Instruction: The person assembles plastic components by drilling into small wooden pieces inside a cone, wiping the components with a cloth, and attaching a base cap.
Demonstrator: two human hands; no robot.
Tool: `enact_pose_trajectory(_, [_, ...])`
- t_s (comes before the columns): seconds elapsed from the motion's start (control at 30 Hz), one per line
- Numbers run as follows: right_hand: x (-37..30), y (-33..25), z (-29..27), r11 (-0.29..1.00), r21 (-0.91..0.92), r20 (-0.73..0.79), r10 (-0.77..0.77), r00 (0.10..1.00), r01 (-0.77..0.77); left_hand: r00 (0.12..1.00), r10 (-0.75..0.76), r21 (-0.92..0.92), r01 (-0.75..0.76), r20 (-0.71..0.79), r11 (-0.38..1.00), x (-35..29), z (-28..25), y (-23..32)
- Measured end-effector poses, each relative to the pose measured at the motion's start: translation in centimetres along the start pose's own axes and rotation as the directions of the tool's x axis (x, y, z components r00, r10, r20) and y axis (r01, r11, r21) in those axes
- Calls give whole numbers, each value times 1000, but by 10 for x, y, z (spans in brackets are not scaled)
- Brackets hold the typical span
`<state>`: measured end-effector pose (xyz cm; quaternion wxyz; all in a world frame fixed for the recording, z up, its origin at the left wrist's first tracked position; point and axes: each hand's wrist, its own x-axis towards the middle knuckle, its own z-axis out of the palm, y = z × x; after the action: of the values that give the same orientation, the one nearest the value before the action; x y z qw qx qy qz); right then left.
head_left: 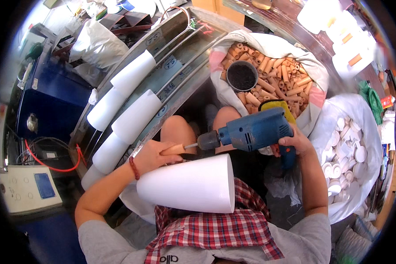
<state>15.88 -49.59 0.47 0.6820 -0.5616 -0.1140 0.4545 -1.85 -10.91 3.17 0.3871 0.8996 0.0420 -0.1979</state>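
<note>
My right hand (297,141) is wrapped round the handle of a blue power drill (256,129), which points to the left across my lap. A thin metal bit (191,145) runs from its black chuck to the end of a short tan tube (173,150). Whether the bit goes inside the tube or only touches it, I cannot tell. The tube is gripped in my left hand (150,156), with a red beaded bracelet at the wrist. Below the tube a large white cone (187,185) lies on its side on my lap, its wide end to the right.
Ahead, a cloth sack (222,44) holds many tan tubes, a dark round cup (242,75) and a yellow-black cloth (279,105). White round caps fill a plastic bag (368,185) at right. Several white cones (136,116) sit on metal rods over a trough (198,83) at left.
</note>
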Motion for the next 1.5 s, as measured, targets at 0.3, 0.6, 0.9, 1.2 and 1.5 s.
enact_pose_trajectory(0.3, [-22,-9,-21,988,90,-2,-128,992,127,978,78,150,-50,-192,987,-21,15,1])
enact_pose_trajectory(0.6, [52,-17,-56,824,361,-506,-221,834,437,978,39,182,-1,-206,983,-24,27,53])
enact_pose_trajectory(0.9, [167,-7,-139,656,597,-502,-143,853,462,977,74,107,-97,201,989,-17,8,60])
enact_pose_trajectory(1.2, [9,15,-48,789,-446,-520,-613,595,423,970,237,-40,-239,-62,970,-20,19,26])
enact_pose_trajectory(1.5, [-283,67,-96,-230,-460,-652,-567,502,-857,992,-47,38,52,-117,998,-4,-15,-12])
